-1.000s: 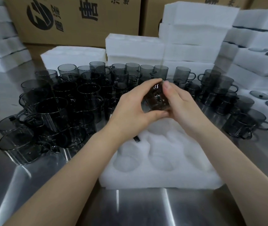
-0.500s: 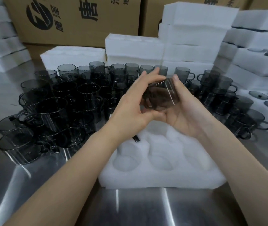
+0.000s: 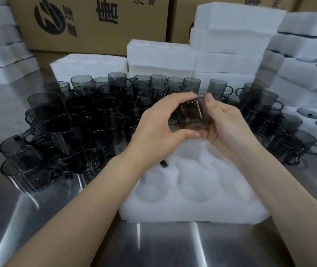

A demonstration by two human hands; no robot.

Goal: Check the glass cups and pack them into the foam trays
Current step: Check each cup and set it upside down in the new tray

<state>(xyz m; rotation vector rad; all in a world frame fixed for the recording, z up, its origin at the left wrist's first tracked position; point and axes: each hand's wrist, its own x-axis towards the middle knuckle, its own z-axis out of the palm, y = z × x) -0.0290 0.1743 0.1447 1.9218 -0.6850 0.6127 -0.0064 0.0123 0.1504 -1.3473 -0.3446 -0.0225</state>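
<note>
A brushed steel table (image 3: 173, 245) fills the view and runs under everything. Behind the grip, printed cardboard boxes (image 3: 88, 26) wall off the far side. White foam stacks (image 3: 230, 35) rise in front of them, with more at the far left and far right.

Left of the grip, a dense crowd of smoky glass cups (image 3: 67, 135) stands packed rim to rim. It reaches up to the left forearm. Right of the grip, a smaller cluster of cups (image 3: 281, 128) crowds the right wrist. Past it, glass lids (image 3: 308, 113) lie on foam.

Directly beneath the grip lies a foam tray (image 3: 192, 211) with round pockets. Its near edge is square to the viewer, and its left edge sits just beside the cup crowd.

Bare steel shows on the near side of the tray between the forearms, and far to the left. The space above the tray is hemmed in by cups on both sides.

The left hand (image 3: 157, 130) and right hand (image 3: 229, 128) both clasp the held cup (image 3: 192, 117). It is tilted in the air over the tray's far pockets. The left fingers curl over its top with the thumb beneath. The right thumb presses near the rim and the right fingers cradle it from below.
</note>
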